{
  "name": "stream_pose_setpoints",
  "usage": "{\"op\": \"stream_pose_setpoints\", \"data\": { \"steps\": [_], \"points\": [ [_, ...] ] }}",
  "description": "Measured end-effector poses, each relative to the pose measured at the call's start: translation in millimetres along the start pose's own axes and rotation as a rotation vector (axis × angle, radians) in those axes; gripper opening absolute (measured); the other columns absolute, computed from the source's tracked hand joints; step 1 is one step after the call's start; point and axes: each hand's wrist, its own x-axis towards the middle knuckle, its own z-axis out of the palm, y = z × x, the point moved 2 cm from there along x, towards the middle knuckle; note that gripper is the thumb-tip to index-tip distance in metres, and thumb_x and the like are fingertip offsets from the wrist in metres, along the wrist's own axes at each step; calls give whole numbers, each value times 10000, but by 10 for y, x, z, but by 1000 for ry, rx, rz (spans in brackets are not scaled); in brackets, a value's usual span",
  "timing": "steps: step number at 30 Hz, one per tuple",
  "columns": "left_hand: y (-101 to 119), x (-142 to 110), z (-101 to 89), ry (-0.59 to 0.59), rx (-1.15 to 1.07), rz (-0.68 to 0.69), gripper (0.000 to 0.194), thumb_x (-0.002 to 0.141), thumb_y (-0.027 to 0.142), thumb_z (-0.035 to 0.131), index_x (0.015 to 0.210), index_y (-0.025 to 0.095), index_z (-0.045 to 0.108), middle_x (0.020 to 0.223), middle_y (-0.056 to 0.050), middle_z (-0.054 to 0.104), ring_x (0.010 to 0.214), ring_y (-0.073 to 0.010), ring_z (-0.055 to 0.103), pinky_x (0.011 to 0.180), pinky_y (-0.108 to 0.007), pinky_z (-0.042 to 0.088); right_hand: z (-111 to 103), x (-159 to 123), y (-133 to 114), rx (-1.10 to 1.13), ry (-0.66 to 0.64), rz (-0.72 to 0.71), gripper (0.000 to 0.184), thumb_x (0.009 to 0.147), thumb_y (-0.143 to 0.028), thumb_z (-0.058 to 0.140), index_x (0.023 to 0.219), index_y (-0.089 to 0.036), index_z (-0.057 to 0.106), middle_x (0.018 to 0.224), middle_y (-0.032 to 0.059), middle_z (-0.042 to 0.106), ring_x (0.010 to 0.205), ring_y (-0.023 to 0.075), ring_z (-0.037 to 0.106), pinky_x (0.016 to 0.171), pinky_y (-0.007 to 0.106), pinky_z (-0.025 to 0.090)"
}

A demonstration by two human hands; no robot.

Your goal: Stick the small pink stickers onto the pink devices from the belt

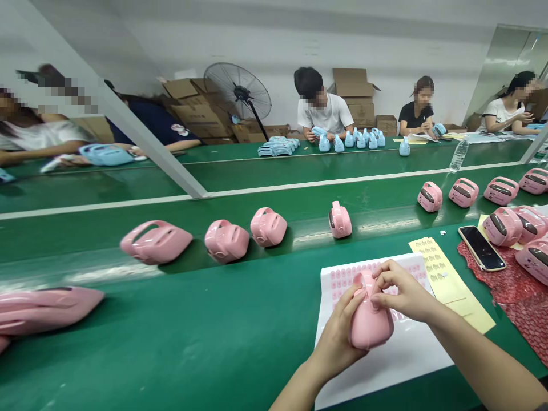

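My left hand (338, 337) wraps around a pink plastic shell (370, 326), holding it upright above a white sticker sheet (406, 354) on the green table. My right hand (402, 294) pinches at the top of the same shell, fingers pressed together near its upper edge. Whether a sticker sits under the fingertips I cannot make out. The sheet carries rows of small pink stickers (342, 279) along its far edge.
Several pink shells (268, 226) ride the green conveyor belt (214, 257) ahead. More pink shells (509, 225), a phone (482, 247), yellow backing sheets (445, 274) and a red mat (514, 285) lie at right. Other people work with blue shells (355, 138) across the table.
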Motion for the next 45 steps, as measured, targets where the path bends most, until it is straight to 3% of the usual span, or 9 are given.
{"op": "stream_pose_setpoints", "data": {
  "steps": [3,7,23,28,33,38,45],
  "points": [
    [26,-10,12,-49,142,78,1010,520,34,719,1357,316,228,1330,-147,393,1215,-344,408,909,-498,425,4,-16,1,-3,-2,2,79,661,-143,642,607,-190,609,903,29,447,1012,195,489,847,336,428],
    [56,-10,15,-51,194,79,1043,510,50,728,1360,313,183,1311,-153,399,1200,-353,424,894,-496,442,25,-43,15,-8,16,-28,93,677,-142,633,609,-195,596,892,20,447,988,186,487,888,343,394],
    [100,5,52,-17,128,67,985,533,123,758,1340,302,222,1287,-151,408,1195,-346,430,897,-503,442,40,-101,60,45,61,-107,91,695,-198,621,627,-204,561,841,18,462,858,172,492,805,333,401],
    [121,13,61,-13,90,33,982,541,202,780,1338,307,215,1293,-155,399,1193,-359,429,898,-528,431,50,-112,94,128,96,-183,152,730,-303,621,628,-208,559,818,19,475,870,178,486,824,337,379],
    [143,45,64,-18,97,74,985,540,137,760,1337,322,211,1293,-148,407,1192,-356,431,897,-527,430,38,-108,106,233,104,-162,223,749,-406,597,655,-212,538,802,20,482,835,177,488,787,340,389],
    [124,27,61,-28,121,62,1016,509,101,762,1341,310,216,1297,-155,405,1195,-353,430,896,-505,439,32,-118,68,139,58,-114,209,721,-364,636,625,-204,542,832,23,467,903,185,475,843,354,374],
    [115,-3,56,-29,169,50,1023,499,114,764,1336,329,217,1291,-136,432,1182,-356,446,886,-494,447,25,-134,19,35,43,-147,141,756,-253,580,637,-203,522,813,18,462,842,168,481,788,336,414]
  ]
}}
